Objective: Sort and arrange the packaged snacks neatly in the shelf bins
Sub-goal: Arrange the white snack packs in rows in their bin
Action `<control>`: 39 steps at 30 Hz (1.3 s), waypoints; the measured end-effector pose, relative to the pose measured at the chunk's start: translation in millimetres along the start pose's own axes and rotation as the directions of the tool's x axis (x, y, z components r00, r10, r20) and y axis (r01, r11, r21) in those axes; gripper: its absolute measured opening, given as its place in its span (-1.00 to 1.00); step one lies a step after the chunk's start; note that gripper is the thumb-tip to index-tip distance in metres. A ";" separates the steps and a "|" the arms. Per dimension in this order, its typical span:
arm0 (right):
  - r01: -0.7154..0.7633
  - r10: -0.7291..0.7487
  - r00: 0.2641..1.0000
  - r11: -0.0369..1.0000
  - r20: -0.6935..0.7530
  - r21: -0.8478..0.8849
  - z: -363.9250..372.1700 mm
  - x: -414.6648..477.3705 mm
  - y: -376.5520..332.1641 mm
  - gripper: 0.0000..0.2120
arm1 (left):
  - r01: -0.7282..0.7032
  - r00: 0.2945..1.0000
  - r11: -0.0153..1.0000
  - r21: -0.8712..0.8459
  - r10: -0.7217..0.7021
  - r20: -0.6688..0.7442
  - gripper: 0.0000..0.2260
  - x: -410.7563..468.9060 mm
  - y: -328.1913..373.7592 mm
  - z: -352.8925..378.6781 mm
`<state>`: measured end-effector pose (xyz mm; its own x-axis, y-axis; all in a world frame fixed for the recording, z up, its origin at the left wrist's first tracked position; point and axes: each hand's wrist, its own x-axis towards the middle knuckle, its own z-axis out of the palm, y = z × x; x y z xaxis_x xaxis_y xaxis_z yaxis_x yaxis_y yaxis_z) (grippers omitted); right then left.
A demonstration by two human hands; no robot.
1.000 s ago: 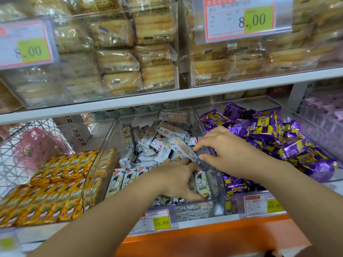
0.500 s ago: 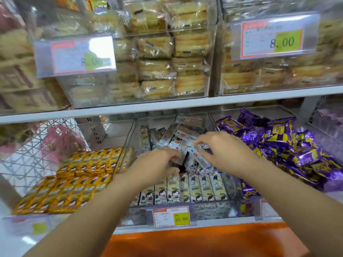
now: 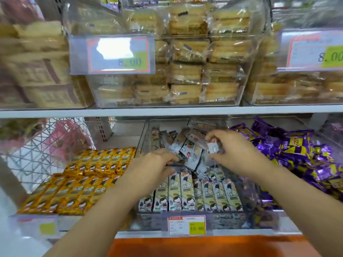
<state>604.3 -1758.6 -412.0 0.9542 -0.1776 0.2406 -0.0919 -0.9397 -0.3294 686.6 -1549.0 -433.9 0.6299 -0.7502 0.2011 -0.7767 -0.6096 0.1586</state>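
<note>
Centre-frame bin (image 3: 146, 138) is half sorted: front row (image 3: 187, 193) lined up, loose pile (image 3: 185, 143) behind jumbled and left to do; right hand (image 3: 233, 151) pinches white packet (image 3: 213, 147) over it, left hand (image 3: 154, 164) curls round dark packet (image 3: 175, 165) at its near edge.

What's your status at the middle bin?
Left hand grips a dark packet; right hand pinches a white-ended packet. Loose pile behind unsorted, front row lined up. Nothing in the way.

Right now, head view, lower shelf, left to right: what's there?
Wire basket → gold snack packs → white snack packs → purple snack packs.
</note>
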 end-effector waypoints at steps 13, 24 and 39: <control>0.020 0.012 0.941 0.996 0.338 -0.091 -0.1 -46.2 -10.6 -0.75 | -0.024 0.923 0.968 -0.250 0.117 0.367 -0.55 8.3 8.3 32.3; 0.067 -0.079 0.928 0.997 0.363 0.047 34.1 -17.3 -9.2 -0.49 | -0.032 0.912 0.963 -0.269 0.138 0.386 -0.50 5.3 2.3 32.1; -0.169 0.085 0.891 0.974 0.446 0.152 53.5 23.8 4.1 -0.38 | 0.007 0.951 0.962 -0.271 0.078 0.300 -0.45 10.5 16.5 46.0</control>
<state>641.9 -1751.0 -456.5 0.9693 -0.1081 -0.2207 -0.2077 -0.8405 -0.5004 680.6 -1578.8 -473.5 0.5398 -0.8373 -0.0865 -0.7440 -0.5226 0.4163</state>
